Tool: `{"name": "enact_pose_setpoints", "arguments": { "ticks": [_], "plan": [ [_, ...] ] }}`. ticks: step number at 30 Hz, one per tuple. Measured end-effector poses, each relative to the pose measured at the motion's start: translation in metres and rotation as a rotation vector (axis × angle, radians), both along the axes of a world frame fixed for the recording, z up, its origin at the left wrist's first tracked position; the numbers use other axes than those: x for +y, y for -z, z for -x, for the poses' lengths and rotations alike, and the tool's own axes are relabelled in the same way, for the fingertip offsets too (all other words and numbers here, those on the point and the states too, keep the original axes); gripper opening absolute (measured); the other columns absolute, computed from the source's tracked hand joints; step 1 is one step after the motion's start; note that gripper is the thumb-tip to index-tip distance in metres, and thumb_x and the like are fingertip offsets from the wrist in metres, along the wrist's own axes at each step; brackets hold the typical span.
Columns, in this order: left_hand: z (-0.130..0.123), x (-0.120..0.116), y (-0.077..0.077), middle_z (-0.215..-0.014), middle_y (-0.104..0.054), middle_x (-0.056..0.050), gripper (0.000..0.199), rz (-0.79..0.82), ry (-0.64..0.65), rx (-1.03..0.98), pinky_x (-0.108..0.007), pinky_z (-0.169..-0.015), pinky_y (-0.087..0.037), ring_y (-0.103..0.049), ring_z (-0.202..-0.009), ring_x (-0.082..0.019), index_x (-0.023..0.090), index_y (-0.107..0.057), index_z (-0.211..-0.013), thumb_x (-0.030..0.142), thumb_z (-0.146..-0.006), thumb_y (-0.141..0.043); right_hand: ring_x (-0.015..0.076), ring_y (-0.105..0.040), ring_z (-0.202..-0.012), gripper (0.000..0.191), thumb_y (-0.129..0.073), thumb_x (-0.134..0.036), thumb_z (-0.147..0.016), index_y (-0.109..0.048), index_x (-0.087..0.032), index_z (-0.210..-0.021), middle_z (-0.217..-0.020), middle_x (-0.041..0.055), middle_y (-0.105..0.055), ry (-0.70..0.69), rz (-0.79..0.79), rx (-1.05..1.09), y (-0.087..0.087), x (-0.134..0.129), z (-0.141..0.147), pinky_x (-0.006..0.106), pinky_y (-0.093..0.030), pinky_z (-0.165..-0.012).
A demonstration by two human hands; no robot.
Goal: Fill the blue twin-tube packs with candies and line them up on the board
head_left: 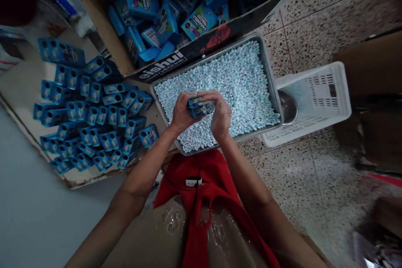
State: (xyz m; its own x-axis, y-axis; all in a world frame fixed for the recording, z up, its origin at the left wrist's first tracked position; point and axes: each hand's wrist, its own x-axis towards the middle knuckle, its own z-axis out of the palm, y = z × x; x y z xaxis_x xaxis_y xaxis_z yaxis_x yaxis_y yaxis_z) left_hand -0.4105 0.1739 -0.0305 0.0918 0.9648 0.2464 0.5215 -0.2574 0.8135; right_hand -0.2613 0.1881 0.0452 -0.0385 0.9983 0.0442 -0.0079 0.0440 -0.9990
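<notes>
My left hand (181,114) is closed around two small blue candy boxes (195,112), held side by side above a metal tray (272,92). The tray is filled with pale blue and white candies (232,79). Curved against the boxes' right side, my right hand (220,115) is cupped with its fingers together. A few candies show between its palm and the boxes; how many it holds is hidden.
A table (23,96) at left bears rows of blue boxes (94,117) with round holes. Behind the tray stands a cardboard carton (100,29) full of blue boxes. At right are a white plastic basket (342,92) and a metal bowl (288,106), above a speckled floor (292,176).
</notes>
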Motion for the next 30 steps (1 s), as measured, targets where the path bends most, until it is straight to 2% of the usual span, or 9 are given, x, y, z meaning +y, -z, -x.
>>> {"name": "enact_pose_setpoints", "arguments": {
  "ticks": [5,8,11,13,17,20,24,27,30],
  "plan": [
    [0.021,0.007,-0.001,-0.121,-0.069,-0.007,0.073,0.095,0.109,-0.002,-0.052,-0.099,-0.054,-0.065,-0.116,-0.030,0.027,-0.060,-0.126,0.069,-0.073,-0.089,0.0293,-0.047,-0.156,0.063,-0.018,-0.065,-0.108,-0.061,-0.034,-0.143,-0.162,0.0055,-0.054,-0.086,-0.002,-0.386,0.005,-0.024,-0.045,0.060,-0.037,-0.129],
    [0.041,0.013,-0.002,-0.122,-0.070,-0.006,0.082,0.139,0.081,0.007,-0.053,-0.100,-0.053,-0.066,-0.115,-0.032,0.027,-0.061,-0.126,0.073,-0.066,-0.092,0.0339,-0.043,-0.157,0.057,-0.043,-0.064,-0.105,-0.057,-0.031,-0.149,-0.168,0.0129,-0.043,0.036,0.098,-0.710,0.041,-0.030,-0.097,0.064,-0.039,-0.125],
    [0.048,0.014,-0.002,-0.125,-0.070,-0.007,0.083,0.171,0.097,-0.036,-0.049,-0.096,-0.056,-0.068,-0.113,-0.030,0.027,-0.060,-0.128,0.075,-0.068,-0.090,0.0415,-0.032,-0.161,0.076,-0.059,-0.076,-0.092,-0.055,-0.026,-0.149,-0.169,0.0194,-0.037,0.059,0.118,-0.982,0.087,-0.028,-0.128,0.071,-0.033,-0.125],
    [0.046,0.011,-0.001,-0.123,-0.071,-0.007,0.081,0.168,0.145,-0.053,-0.048,-0.094,-0.057,-0.070,-0.111,-0.030,0.027,-0.061,-0.129,0.074,-0.069,-0.089,0.0454,-0.025,-0.163,0.088,-0.061,-0.082,-0.087,-0.051,-0.025,-0.153,-0.172,0.0219,-0.032,0.022,0.119,-1.093,0.111,-0.021,-0.126,0.076,-0.030,-0.123],
    [0.045,-0.001,0.003,-0.121,-0.072,-0.009,0.081,0.168,0.024,-0.001,-0.050,-0.098,-0.058,-0.070,-0.113,-0.032,0.026,-0.063,-0.127,0.071,-0.067,-0.092,0.0491,-0.022,-0.161,0.089,-0.059,-0.081,-0.088,-0.048,-0.024,-0.156,-0.172,0.0237,-0.028,0.085,0.151,-1.168,0.132,-0.002,-0.085,0.080,-0.029,-0.117],
    [0.051,-0.012,0.007,-0.123,-0.073,-0.010,0.086,0.253,0.020,-0.138,-0.047,-0.092,-0.062,-0.074,-0.110,-0.030,0.025,-0.060,-0.130,0.072,-0.065,-0.092,0.0457,-0.038,-0.150,0.075,-0.070,-0.067,-0.085,-0.061,-0.021,-0.143,-0.158,0.0235,-0.046,0.086,0.126,-1.115,0.136,0.009,-0.055,0.070,-0.037,-0.116],
    [0.057,-0.021,0.014,-0.118,-0.076,-0.008,0.093,0.339,-0.040,-0.297,-0.049,-0.083,-0.066,-0.077,-0.104,-0.031,0.030,-0.054,-0.133,0.072,-0.061,-0.093,0.0336,-0.062,-0.113,0.042,-0.076,-0.056,-0.077,-0.072,-0.023,-0.103,-0.113,0.0139,-0.071,0.029,0.153,-0.836,0.136,0.018,-0.040,0.051,-0.051,-0.103],
    [0.055,-0.018,0.017,-0.113,-0.077,-0.006,0.093,0.368,-0.024,-0.303,-0.050,-0.081,-0.067,-0.078,-0.101,-0.030,0.032,-0.054,-0.132,0.074,-0.058,-0.094,0.0235,-0.063,-0.086,0.040,-0.076,-0.061,-0.074,-0.064,-0.024,-0.087,-0.087,0.0039,-0.068,0.110,0.369,-0.395,0.122,0.022,-0.041,0.038,-0.054,-0.083],
    [0.049,-0.010,0.017,-0.121,-0.075,-0.008,0.090,0.340,0.000,-0.298,-0.051,-0.086,-0.066,-0.077,-0.105,-0.031,0.031,-0.056,-0.131,0.072,-0.060,-0.094,0.0168,-0.057,-0.070,0.043,-0.072,-0.066,-0.078,-0.059,-0.026,-0.086,-0.080,0.0001,-0.062,0.092,0.551,0.121,0.089,0.021,-0.042,0.031,-0.049,-0.066]
  ]
}}
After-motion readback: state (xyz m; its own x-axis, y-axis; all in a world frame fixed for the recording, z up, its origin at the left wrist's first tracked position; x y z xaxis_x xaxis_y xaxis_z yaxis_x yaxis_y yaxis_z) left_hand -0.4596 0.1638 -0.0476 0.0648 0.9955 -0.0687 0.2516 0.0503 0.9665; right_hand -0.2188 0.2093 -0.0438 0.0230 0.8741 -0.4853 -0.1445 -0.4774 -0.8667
